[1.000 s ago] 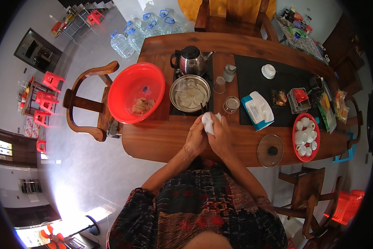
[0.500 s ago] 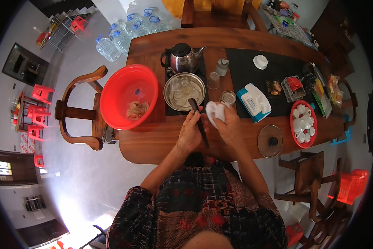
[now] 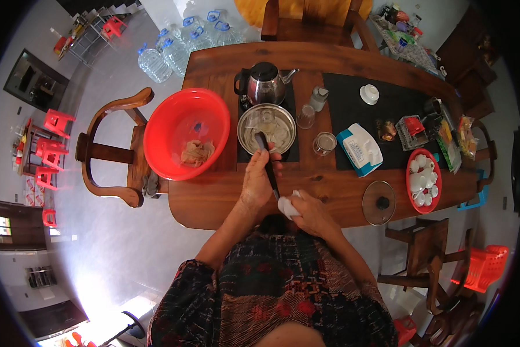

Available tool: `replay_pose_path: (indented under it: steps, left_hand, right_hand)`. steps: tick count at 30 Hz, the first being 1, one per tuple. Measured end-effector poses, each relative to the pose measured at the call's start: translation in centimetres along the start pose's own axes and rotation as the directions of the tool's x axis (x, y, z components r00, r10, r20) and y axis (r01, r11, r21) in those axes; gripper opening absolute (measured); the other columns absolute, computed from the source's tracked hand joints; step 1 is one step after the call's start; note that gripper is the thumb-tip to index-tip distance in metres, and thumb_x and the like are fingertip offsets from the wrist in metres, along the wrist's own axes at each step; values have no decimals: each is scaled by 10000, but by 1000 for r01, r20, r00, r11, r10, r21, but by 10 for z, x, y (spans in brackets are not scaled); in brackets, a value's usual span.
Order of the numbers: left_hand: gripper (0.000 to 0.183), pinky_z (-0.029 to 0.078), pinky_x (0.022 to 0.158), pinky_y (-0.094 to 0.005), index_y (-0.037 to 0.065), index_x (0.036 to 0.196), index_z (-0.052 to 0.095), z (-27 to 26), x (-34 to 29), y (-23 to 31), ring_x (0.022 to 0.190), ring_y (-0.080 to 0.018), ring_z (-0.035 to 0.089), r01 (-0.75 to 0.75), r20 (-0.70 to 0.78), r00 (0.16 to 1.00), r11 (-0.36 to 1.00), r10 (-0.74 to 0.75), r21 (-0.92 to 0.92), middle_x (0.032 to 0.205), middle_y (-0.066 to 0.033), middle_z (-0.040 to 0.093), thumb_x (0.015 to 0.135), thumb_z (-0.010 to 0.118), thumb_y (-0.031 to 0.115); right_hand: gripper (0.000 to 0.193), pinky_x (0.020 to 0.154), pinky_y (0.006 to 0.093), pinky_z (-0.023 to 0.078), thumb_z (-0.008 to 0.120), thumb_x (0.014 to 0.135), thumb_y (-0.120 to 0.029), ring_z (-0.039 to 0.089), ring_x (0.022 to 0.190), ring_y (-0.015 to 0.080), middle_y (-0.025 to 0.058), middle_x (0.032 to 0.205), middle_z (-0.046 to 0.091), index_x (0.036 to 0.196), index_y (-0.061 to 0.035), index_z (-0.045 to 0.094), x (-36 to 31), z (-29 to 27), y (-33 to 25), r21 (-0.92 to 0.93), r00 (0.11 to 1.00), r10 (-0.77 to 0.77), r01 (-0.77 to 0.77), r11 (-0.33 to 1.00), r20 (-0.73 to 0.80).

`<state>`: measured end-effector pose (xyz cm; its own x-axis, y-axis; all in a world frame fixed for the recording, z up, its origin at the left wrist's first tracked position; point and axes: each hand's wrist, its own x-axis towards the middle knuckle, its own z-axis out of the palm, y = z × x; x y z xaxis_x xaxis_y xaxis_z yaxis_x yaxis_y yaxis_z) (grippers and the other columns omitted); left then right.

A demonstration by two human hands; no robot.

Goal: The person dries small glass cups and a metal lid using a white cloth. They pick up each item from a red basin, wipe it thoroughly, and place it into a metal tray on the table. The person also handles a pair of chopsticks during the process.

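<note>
My left hand (image 3: 256, 178) is closed around a long, slim, dark utensil (image 3: 269, 169) whose exact kind I cannot make out. It slants over the table's near edge, its far end close to the steel basin. In my right hand (image 3: 313, 215) is a bunched white cloth (image 3: 287, 206), or possibly a tissue, pressed against the utensil's near end. Just beyond my hands, the round steel basin (image 3: 246, 140) holds water and clear glassware. Behind it stands a steel kettle (image 3: 269, 89) with a black lid and handle.
A large red basin (image 3: 158, 130) with a tan cloth (image 3: 198, 153) sits at left. To the right are a glass jar (image 3: 324, 143), a tissue pack (image 3: 360, 151), a glass lid (image 3: 379, 202) and a red tray (image 3: 412, 198) of white cups. A wooden chair (image 3: 112, 147) stands left.
My right hand has brought the white cloth down and left, from beside the utensil onto its near end. My left hand keeps hold of the utensil.
</note>
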<state>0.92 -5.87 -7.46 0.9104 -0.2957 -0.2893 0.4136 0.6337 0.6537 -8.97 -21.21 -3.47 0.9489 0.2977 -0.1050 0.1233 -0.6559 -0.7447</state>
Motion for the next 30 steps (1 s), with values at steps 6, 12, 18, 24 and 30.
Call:
replay_pose_path:
  steps: [6,12,18,24,30]
  left_hand:
    - [285,407,796,-195,-6,1135,589,3,35,46,888,-55,512,-333,-17,930,865,366,376,959,9,591,941,524,193]
    - [273,443,777,-213,-20,1119,588,20,81,61,852,-67,549,-437,131,895,782,426,445,933,-9,618,864,623,71]
    - [510,473,634,-295,36,1212,544,11,107,38,686,-167,579,-438,266,811,238,522,867,790,-87,613,734,720,65]
    - [703,471,646,-408,105,1334,422,9,112,31,745,-296,597,-342,392,785,-192,480,920,841,-128,613,701,726,96]
    - [624,466,783,-414,84,1276,463,6,121,23,955,-309,581,-226,383,806,-364,450,903,991,-124,599,715,721,169]
  right_hand:
    - [279,766,407,463,610,748,-103,574,884,379,201,978,573,1004,4,582,-22,-6,36,113,978,90,-69,991,-188]
    - [316,766,380,460,596,726,-74,582,876,349,191,931,571,1025,28,582,-32,-8,39,310,938,202,-110,944,-282]
    - [321,786,371,462,597,743,-86,580,900,333,200,965,570,1042,30,585,-37,11,43,377,947,223,-123,918,-233]
    - [301,753,408,447,582,756,-147,550,869,372,205,923,554,991,41,578,-38,19,55,325,939,222,-130,937,-264]
    - [294,765,415,445,586,751,-154,550,884,379,206,930,555,980,31,578,-33,8,53,375,926,259,-145,916,-275]
